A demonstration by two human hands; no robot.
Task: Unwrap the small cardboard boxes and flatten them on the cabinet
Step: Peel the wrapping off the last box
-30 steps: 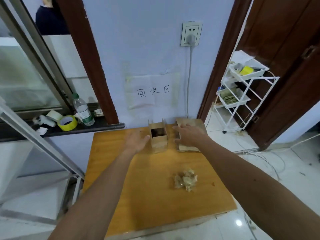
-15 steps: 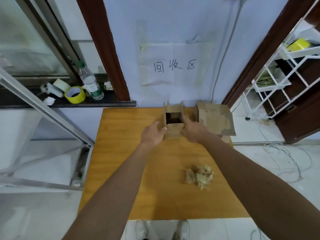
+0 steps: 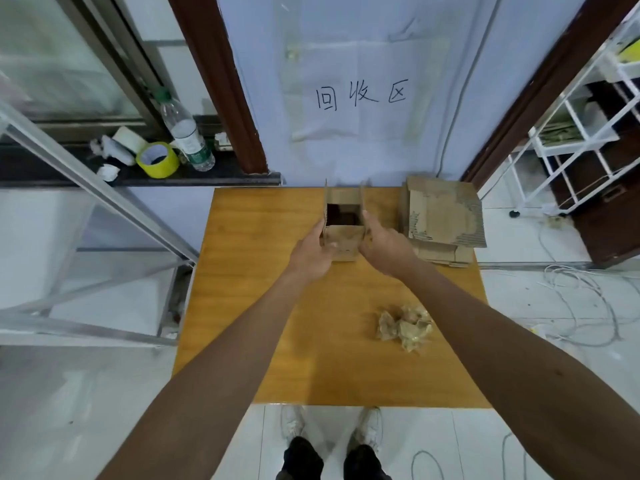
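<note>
A small open cardboard box (image 3: 344, 237) stands upright near the far edge of the wooden cabinet top (image 3: 249, 306), its flaps raised. My left hand (image 3: 313, 252) grips its left side, thumb on the front face. My right hand (image 3: 384, 242) holds its right side, fingers wrapped along the wall. To the right lies a pile of flattened cardboard (image 3: 443, 220) at the cabinet's far right corner. A crumpled wad of brown tape (image 3: 403, 327) lies nearer me on the right.
The wall with a paper sign (image 3: 360, 95) is right behind the cabinet. A dark sill at left carries a yellow tape roll (image 3: 157, 161) and a water bottle (image 3: 185, 133). A white wire rack (image 3: 581, 126) stands at right; cables (image 3: 581, 299) lie on the floor.
Both hands closed in from beside the box and the flattened pile to grasp the open box on either side. The camera tilted downward.
</note>
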